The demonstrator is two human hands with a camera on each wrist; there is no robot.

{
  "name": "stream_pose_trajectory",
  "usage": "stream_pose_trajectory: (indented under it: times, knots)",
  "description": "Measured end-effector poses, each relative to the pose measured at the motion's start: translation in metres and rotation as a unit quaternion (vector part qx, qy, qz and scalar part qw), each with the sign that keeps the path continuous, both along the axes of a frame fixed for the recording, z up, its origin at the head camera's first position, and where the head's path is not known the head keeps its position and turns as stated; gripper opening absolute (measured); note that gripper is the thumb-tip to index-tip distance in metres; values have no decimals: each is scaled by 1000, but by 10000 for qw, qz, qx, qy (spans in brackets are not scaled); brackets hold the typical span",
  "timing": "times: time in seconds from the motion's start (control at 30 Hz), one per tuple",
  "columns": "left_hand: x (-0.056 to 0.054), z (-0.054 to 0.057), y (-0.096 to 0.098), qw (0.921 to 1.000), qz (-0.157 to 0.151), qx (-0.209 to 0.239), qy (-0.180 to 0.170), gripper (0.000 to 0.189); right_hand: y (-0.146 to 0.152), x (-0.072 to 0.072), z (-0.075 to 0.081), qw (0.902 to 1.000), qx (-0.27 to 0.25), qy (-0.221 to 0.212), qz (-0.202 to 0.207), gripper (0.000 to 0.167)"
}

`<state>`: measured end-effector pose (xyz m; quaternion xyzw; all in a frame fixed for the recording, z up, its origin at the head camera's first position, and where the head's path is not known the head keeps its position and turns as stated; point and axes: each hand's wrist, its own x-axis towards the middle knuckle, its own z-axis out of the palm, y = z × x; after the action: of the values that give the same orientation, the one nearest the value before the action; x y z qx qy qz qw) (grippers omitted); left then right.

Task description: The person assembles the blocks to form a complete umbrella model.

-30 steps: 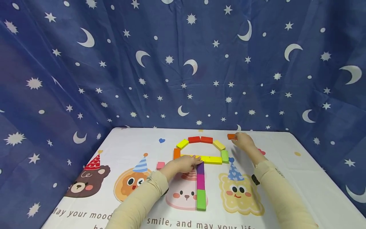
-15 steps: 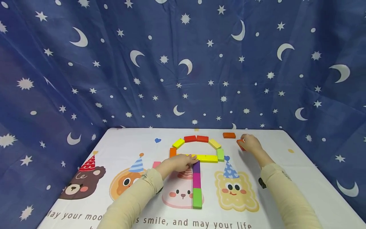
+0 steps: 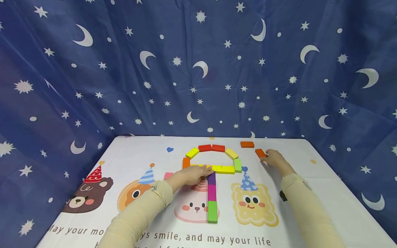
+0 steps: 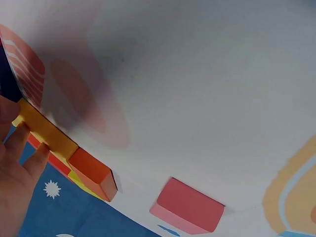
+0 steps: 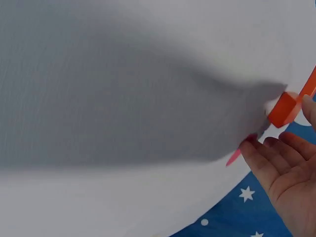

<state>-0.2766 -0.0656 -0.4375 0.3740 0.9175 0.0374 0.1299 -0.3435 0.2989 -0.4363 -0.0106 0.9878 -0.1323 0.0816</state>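
Note:
My left hand (image 3: pixel 192 175) rests its fingertips on the row of yellow blocks (image 3: pixel 224 169); in the left wrist view they press its top beside an orange block (image 4: pixel 94 170). Above the row, colored blocks curve in an arch, its red block (image 3: pixel 218 148) at the top. A purple block (image 3: pixel 212 178), a magenta block (image 3: pixel 212 193) and a green block (image 3: pixel 212 212) run down from it in a line. On the right, my right hand (image 3: pixel 277 161) is beside a tilted orange block (image 3: pixel 260 154). The right wrist view shows its fingers spread, the orange block (image 5: pixel 283 109) not gripped.
Another orange block (image 3: pixel 247 144) lies near the table's back edge. Left of the arch sits a pink block (image 4: pixel 190 205), partly behind my left forearm in the head view. A printed white cloth (image 3: pixel 291 148) covers the table, and a blue starry curtain (image 3: pixel 173 110) hangs behind.
My right hand has left the far orange block and come nearer and rightward. It held a second orange block half a second ago and has let go. My left hand stays on the yellow row.

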Motion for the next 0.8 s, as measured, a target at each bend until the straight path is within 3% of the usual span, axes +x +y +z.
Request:
stream_pose_trajectory:
  times: [0.23, 0.5, 0.63, 0.8]
  knots:
    - [0, 1, -3, 9999, 34, -67, 80, 54, -7, -3, -2, 9994, -89, 172, -283, 43]
    - [1, -2, -2, 10000, 71, -48, 47, 53, -15, 1, -7, 9960, -48, 374, -808, 45]
    - [1, -2, -1, 9999, 116, -58, 2, 54, -14, 1, -7, 9964, -54, 422, -739, 37]
    - [1, -4, 1, 9999, 114, -47, -14, 55, 2, 9, 1, 9981, -387, 347, -330, 34]
